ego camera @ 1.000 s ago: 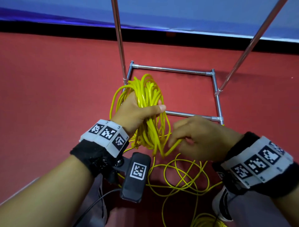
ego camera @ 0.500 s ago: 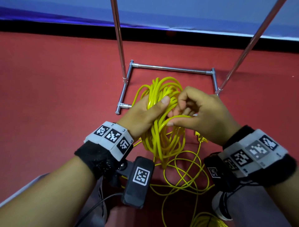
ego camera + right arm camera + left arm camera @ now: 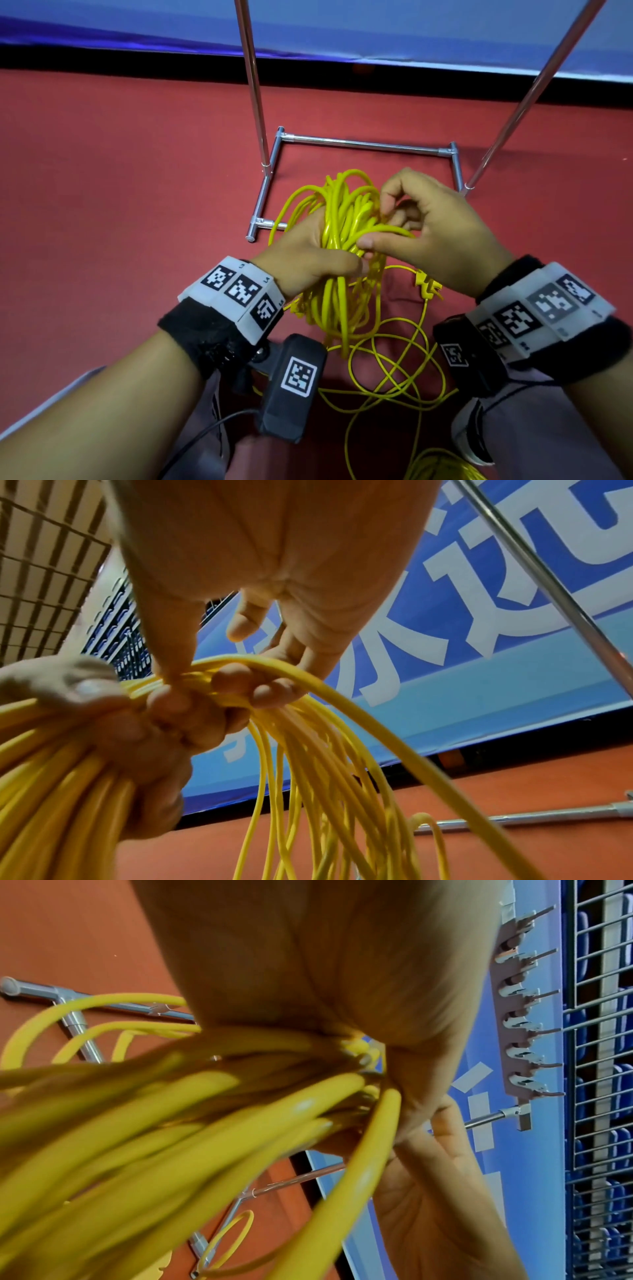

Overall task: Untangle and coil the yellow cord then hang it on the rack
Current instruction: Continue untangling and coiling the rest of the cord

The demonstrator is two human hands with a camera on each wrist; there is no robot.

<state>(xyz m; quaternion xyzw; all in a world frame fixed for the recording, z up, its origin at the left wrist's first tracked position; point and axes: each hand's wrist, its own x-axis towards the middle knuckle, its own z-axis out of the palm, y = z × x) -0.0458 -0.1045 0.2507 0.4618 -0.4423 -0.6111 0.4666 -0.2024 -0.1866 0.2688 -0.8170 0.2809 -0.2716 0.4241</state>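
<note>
Head view: a person's left hand [image 3: 308,260] clamps a bundle of yellow cord [image 3: 342,240] above the red floor [image 3: 120,205], in front of the rack's chrome base frame [image 3: 363,143]. The right hand [image 3: 428,229] pinches one strand and lays it over the bundle. More cord lies in loose loops on the floor [image 3: 394,373] below the hands, with a yellow connector [image 3: 426,286] dangling beside the right wrist. Coiling appears to be the step in hand and looks well short of done; the next move likely calls for drawing slack up from the floor into another even loop without snagging the crossed strands.

Left wrist view: the left hand [image 3: 342,969] is wrapped tight round many strands [image 3: 205,1123]. Only here does a hook strip [image 3: 517,1007] show, high on the rack against a blue banner [image 3: 534,1150], the probable hanging point.

Right wrist view: the right hand [image 3: 274,561] has thumb and fingers [image 3: 236,680] closed on a single strand [image 3: 342,696] arching over the left hand's fist [image 3: 120,718], a grip the head view half hides.
</note>
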